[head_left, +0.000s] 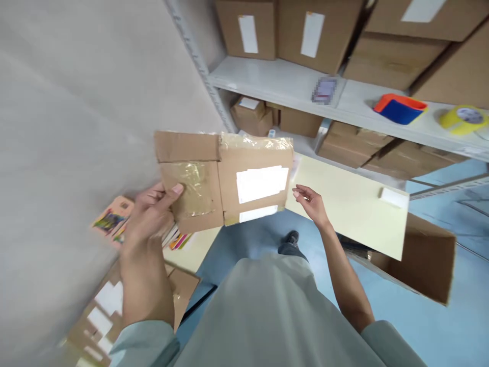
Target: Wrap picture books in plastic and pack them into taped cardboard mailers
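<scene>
A flattened cardboard box is held up in front of me, with clear tape on its left panel and along its top edge. White labels are stuck on its right panel. My left hand grips its left side, thumb on the near face and fingers behind. Just off the right edge of the cardboard hovers my right hand, apart from it, fingers loosely bent and holding nothing I can see. Beneath the left hand, partly covered, lie colourful printed booklets.
Shelves hold brown boxes, a blurred phone-like item, a blue and orange holder and a yellow tape roll. A pale tabletop stands right, an open carton below it. Labelled cardboard sits lower left.
</scene>
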A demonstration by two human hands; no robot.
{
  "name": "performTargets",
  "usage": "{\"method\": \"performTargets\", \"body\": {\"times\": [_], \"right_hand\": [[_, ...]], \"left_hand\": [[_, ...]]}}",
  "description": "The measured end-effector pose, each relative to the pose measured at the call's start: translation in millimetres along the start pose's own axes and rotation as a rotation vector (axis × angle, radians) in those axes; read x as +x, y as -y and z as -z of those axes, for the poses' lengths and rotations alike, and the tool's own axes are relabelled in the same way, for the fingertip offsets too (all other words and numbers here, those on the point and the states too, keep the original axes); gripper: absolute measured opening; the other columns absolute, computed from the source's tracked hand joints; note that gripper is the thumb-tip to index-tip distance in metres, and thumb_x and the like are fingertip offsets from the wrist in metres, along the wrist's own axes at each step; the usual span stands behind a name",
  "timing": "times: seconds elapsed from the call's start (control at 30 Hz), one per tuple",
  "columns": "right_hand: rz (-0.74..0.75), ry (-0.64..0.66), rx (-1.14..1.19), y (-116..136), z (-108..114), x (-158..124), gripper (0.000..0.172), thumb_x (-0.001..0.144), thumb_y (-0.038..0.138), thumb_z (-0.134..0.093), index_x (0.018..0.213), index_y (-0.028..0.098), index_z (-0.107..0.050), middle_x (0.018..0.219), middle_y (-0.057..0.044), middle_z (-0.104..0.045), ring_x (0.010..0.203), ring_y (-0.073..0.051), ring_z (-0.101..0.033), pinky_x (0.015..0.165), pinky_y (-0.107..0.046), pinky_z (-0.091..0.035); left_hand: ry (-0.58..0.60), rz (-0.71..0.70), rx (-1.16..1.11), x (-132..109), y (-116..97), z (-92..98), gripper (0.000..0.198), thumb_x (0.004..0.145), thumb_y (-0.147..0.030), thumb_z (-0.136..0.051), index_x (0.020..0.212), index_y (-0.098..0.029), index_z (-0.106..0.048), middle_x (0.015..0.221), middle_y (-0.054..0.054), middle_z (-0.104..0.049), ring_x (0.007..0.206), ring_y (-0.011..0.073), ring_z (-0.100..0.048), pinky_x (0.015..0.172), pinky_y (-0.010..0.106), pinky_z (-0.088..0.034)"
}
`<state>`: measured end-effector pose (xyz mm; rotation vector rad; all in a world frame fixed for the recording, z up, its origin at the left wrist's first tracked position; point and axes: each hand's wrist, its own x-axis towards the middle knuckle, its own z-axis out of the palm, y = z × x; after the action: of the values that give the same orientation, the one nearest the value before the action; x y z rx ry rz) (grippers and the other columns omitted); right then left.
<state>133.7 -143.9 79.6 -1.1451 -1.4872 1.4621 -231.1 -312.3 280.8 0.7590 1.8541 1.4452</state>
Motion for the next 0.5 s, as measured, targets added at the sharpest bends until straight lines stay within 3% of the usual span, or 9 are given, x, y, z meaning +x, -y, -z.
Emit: {"method": "performTargets", "body": {"times": [0.13,0.3,0.4,0.5], "right_hand": [[0.001,-0.076,0.097,-3.3,89.4,23.2,0.062,0.088,0.072,-0.087,0.127,0.024,-0.081,0.126,-0.012,-0.085,0.116,-0.031,-0.079,0.105,-0.050,-0.067],[-0.031,-0.212,0.017,-29.1,187.3,26.4,0.052,0.086,0.072,-0.087,0.105,0.024,-0.081,0.107,-0.010,-0.084,0.102,-0.029,-0.078,0.098,-0.049,-0.066],[-0.053,-0.316,-0.042,-50.3,222.9,23.1,0.054,0.087,0.076,-0.083,0.103,0.025,-0.078,0.107,-0.009,-0.083,0.100,-0.029,-0.077,0.098,-0.050,-0.066],[-0.104,-0.398,-0.114,-70.6,242.0,21.9,0.056,0.086,0.078,-0.080,0.102,0.025,-0.075,0.108,-0.010,-0.083,0.102,-0.029,-0.078,0.101,-0.052,-0.065]], "left_hand": [[0.243,0.068,-0.085,59.9,36.0,-112.6,0.067,0.061,-0.070,-0.103,0.099,-0.020,-0.079,0.100,0.012,-0.086,0.118,0.0390,-0.081,0.095,0.049,-0.072],[0.545,0.122,-0.094,106.7,80.5,-234.6,0.070,0.071,-0.072,-0.098,0.111,-0.018,-0.081,0.109,0.014,-0.086,0.119,0.0389,-0.081,0.103,0.053,-0.068],[0.630,0.134,-0.063,128.1,111.4,-294.6,0.073,0.067,-0.072,-0.101,0.113,-0.018,-0.082,0.113,0.015,-0.087,0.120,0.0389,-0.080,0.110,0.055,-0.063],[0.652,0.115,0.008,144.7,144.4,-342.9,0.079,0.063,-0.077,-0.100,0.112,-0.018,-0.081,0.112,0.016,-0.087,0.122,0.0403,-0.078,0.112,0.056,-0.062]]}}
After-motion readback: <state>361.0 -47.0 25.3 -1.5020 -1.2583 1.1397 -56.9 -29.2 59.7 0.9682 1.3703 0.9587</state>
